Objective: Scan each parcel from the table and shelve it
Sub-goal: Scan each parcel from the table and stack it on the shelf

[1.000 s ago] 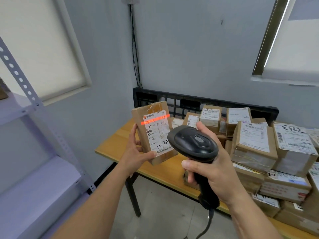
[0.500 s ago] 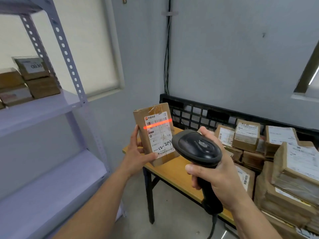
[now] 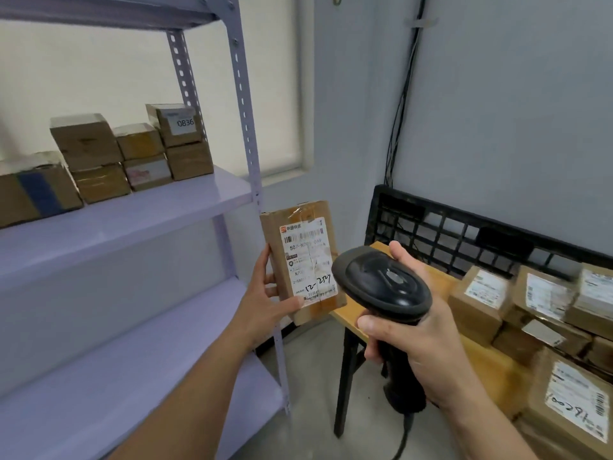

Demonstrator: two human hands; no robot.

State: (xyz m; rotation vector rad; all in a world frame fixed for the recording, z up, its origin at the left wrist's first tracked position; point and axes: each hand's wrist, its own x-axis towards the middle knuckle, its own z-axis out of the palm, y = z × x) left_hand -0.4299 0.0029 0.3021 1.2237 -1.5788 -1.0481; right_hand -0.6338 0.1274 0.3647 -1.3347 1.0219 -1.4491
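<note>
My left hand (image 3: 265, 302) grips a small brown parcel (image 3: 300, 257) upright by its lower left edge, its white label facing me with "12-25" handwritten on it. My right hand (image 3: 418, 343) holds a black barcode scanner (image 3: 381, 283) by the handle, its head just right of the parcel and covering the parcel's lower right corner. No red scan line shows on the label. The parcel hangs in the air between the lilac shelf rack (image 3: 159, 210) and the wooden table (image 3: 441, 280).
Several brown boxes (image 3: 132, 151) are stacked on the rack's upper shelf, one marked 0836. The lower shelves (image 3: 132, 376) hold nothing in view. Many labelled parcels (image 3: 544, 310) pile up on the table's right, backed by a black crate (image 3: 464, 227). The scanner's cable hangs down.
My view has swung left, bringing the shelf rack and its boxes into sight. The red scan line on the parcel's label has gone out. Both hands keep their hold.
</note>
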